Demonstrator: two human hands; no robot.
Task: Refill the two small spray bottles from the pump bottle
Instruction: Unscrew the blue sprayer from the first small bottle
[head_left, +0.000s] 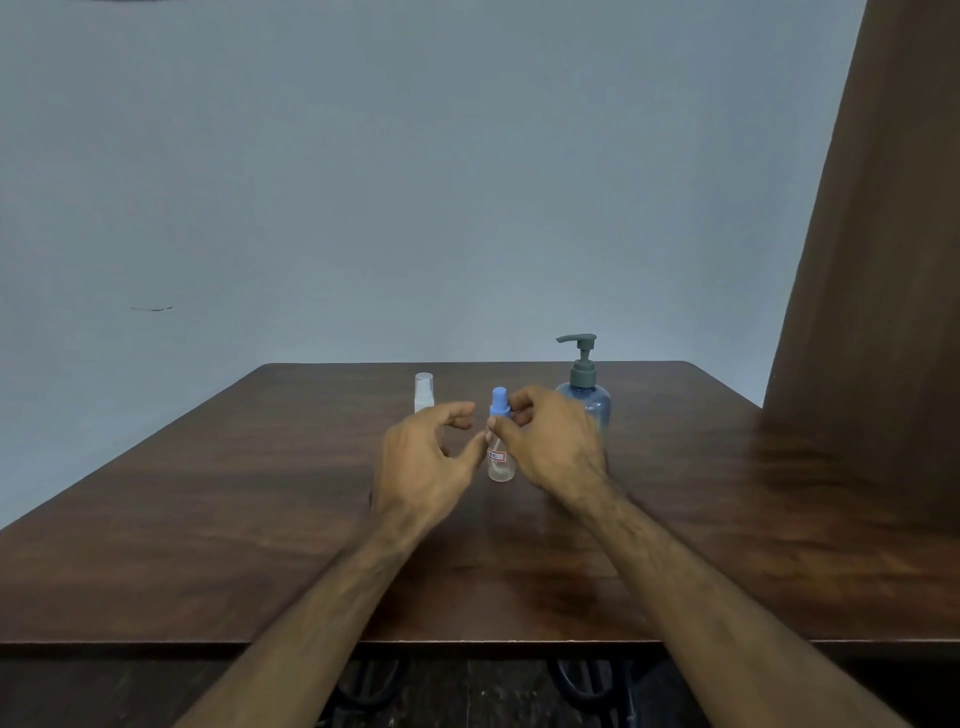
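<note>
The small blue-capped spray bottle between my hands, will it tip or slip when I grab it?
The blue-capped spray bottle is tall and narrow on a small base, so a sideways nudge could probably tip it. It looks clear and nearly empty, so likely light. Its smooth wall may be a little slippery; the left hand could steady it.

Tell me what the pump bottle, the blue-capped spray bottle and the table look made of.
Pump bottle: likely translucent blue-tinted plastic, with a matte grey plastic pump. Blue-capped spray bottle: clear plastic, possibly glass; the table shows through it. Table: dark wood or wood-grain laminate, smooth, with a soft sheen.
</note>
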